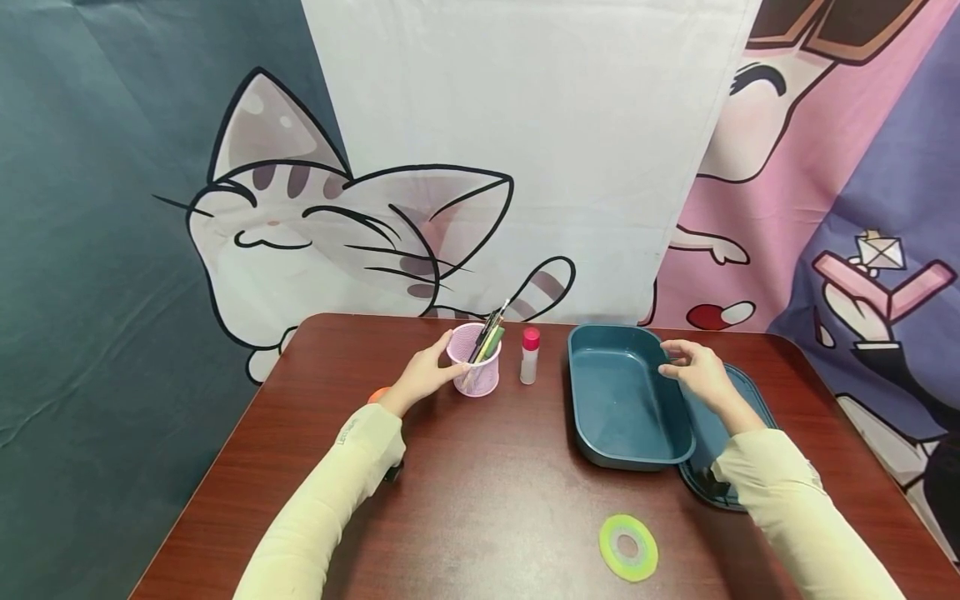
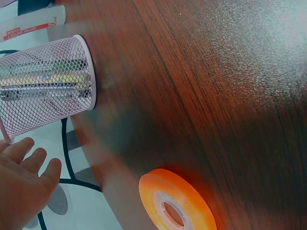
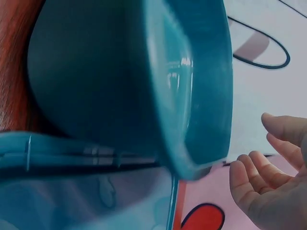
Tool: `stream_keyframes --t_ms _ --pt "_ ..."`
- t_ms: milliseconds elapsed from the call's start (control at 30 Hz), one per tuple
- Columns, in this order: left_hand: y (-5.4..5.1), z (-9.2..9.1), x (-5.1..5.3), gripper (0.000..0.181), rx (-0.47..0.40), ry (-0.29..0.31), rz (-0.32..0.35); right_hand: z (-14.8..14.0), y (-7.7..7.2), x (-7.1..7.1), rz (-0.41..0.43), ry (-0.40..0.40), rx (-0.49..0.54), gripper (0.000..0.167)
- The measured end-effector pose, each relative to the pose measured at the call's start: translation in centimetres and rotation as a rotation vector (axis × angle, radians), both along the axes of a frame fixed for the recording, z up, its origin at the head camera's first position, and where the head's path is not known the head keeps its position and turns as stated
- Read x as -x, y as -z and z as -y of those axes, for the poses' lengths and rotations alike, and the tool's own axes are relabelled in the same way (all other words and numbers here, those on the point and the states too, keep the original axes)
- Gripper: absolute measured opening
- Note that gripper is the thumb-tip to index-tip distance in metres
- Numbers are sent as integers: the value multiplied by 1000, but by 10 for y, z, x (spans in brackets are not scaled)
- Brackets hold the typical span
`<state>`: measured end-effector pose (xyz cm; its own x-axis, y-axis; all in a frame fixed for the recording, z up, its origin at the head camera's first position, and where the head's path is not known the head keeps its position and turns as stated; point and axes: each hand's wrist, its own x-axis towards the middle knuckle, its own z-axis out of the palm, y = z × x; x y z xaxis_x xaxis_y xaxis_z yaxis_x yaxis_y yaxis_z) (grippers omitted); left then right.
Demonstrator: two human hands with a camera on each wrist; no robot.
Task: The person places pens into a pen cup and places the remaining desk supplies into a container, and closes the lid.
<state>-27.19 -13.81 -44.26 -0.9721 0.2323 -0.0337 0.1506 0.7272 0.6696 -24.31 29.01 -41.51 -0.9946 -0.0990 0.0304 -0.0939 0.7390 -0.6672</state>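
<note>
One spread left hand (image 1: 426, 377) at pink cup (image 1: 477, 387), loose right hand (image 1: 705, 375) near box (image 1: 622, 404)

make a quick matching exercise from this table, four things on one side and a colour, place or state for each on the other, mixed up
Things
1. mesh cup
2. glue bottle
3. flat ring
4. deep tub

Descriptions
A. yellow-green
B. beside the right hand
C. filled with pens
D. upright, topped by a red cap

Pairs: 1-C, 2-D, 3-A, 4-B
</note>
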Motion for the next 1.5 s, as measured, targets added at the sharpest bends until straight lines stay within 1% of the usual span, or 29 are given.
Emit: stream_keyframes --t_ms 133,300,400,600,733,867,1067,1233,1367,1500 --pt "1 0 -1 80 -7 -4 -2 -8 4 -2 0 24 10 44" --pt "2 1 0 80 -6 4 -14 -15 10 -3 33 47 40 45" --pt "3 1 0 82 -6 3 -17 -18 12 -3 64 46 55 45" --pt "2 3 -2 86 -6 -22 -6 -21 16 -4 107 29 96 45" --pt "1 8 -4 85 -1 -31 -25 -23 21 -4 126 23 138 44" --pt "2 14 -8 83 8 -37 -51 -24 25 -3 128 20 145 43" --pt "5 26 -15 80 7 -37 -53 -23 25 -5 139 21 140 42" --pt "10 41 -21 76 16 -39 -63 -22 24 -5 155 22 150 42" --pt "14 55 -27 68 78 -7 -106 -22 24 -4 174 24 158 42" --pt "21 70 -32 66 147 15 -123 -22 23 -4 199 26 152 43"
